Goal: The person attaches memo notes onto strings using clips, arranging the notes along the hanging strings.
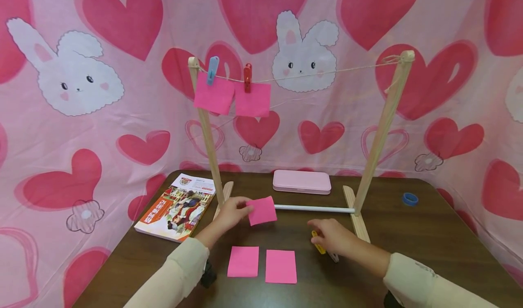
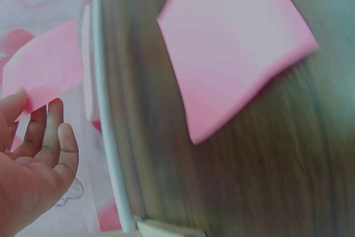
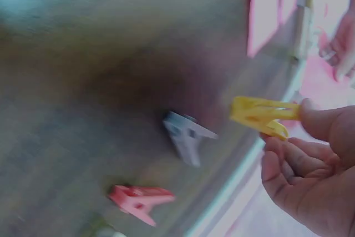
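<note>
Left hand (image 1: pixel 233 213): pinches a pink note (image 1: pixel 263 211), below the head view's centre
Right hand (image 1: pixel 334 236): pinches a yellow peg (image 1: pixel 319 246), lower right of it
Note's edge: slack fingertips could drop it

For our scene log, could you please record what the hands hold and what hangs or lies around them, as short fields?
left hand: pinches a raised pink note
right hand: pinches a yellow clothespin
string: blue clothespin with left hanging note; red clothespin with right hanging note
table, near side: left flat note beside right flat note
loose, near right hand: gray clothespin, second red clothespin
far side: pink case
left side: book
right side: blue ring
</note>
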A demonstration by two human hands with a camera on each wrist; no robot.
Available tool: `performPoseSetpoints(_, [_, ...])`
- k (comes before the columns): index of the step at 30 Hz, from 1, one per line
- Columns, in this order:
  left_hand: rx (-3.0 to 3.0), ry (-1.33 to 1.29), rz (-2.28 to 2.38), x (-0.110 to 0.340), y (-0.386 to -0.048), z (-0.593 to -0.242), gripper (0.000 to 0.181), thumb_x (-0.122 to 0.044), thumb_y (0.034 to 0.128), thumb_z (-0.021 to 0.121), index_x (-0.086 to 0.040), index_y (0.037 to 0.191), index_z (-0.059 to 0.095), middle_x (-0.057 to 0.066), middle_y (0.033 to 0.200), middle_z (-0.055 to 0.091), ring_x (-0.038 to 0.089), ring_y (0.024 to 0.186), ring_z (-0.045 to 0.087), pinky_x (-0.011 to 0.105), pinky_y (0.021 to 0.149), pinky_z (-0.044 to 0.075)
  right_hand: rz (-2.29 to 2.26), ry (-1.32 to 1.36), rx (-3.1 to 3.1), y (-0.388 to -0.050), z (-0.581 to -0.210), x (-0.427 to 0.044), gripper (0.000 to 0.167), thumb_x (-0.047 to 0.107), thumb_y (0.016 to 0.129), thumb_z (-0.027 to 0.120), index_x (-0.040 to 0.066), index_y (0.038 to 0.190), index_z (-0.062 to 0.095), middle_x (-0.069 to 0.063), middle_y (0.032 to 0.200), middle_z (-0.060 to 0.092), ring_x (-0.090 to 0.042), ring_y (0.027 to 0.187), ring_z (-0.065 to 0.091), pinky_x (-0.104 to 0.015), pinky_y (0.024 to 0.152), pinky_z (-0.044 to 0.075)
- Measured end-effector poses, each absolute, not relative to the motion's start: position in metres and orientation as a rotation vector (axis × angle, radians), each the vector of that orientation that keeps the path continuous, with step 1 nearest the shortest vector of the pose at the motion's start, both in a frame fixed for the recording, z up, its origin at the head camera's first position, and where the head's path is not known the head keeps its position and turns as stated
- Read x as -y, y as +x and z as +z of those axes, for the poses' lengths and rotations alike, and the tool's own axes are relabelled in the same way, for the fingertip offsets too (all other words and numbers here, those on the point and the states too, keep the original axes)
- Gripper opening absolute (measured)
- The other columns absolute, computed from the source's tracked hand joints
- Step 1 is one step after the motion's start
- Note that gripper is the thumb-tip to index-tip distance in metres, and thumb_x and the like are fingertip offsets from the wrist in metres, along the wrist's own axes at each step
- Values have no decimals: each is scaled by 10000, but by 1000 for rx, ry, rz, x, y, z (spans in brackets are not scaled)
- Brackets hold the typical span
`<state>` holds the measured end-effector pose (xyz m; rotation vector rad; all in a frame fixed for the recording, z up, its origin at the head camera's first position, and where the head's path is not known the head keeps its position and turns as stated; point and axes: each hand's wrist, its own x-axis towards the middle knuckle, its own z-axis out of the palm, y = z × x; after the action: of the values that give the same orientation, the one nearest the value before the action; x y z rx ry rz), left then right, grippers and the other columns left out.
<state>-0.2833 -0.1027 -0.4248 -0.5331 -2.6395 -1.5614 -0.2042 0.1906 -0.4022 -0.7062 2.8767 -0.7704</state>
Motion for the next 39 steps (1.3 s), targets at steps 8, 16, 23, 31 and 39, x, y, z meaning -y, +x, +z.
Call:
performPoseSetpoints(8, [2366,-306,-2191,83,-278,-409,236,-60,877,623,64,1076,606,48,731,623,173,593,613,328,529,488,-670,-822,-2880,-203,-362,-189,191,-30,812,649,-60,1001,641,-95,898,657,-238,846,617,-406,758,507])
performPoseSetpoints(16, [2075,-144,-2551,60,-269,-389,140,-61,877,624,-29,1004,573,9,661,626,99,479,580,197,402,410,-741,-965,-2996,-208,-321,-192,168,-3,829,647,3,994,616,-39,857,648,-222,824,622,-393,728,511])
performPoseSetpoints(23, [1848,-84,-2657,40,-269,-370,111,-84,868,647,-70,922,551,8,632,624,86,493,581,191,437,438,-877,-831,-3132,-221,-289,-197,288,4,847,632,-18,1131,591,-142,967,665,-281,876,630,-417,730,509])
performPoseSetpoints(31, [1631,-97,-2751,20,-273,-349,90,-39,864,635,-83,895,563,14,641,609,97,524,602,199,453,468,-1155,-650,-3232,-235,-244,-194,259,36,878,611,-36,1126,597,-200,1022,651,-300,887,628,-308,679,509])
performPoseSetpoints(39, [1522,-87,-2797,4,-277,-332,133,-19,865,619,-104,901,523,-5,695,628,89,535,601,210,495,477,-1303,-452,-3412,-249,-202,-182,254,122,885,627,20,1115,656,-151,1000,672,-237,763,601,-178,486,388])
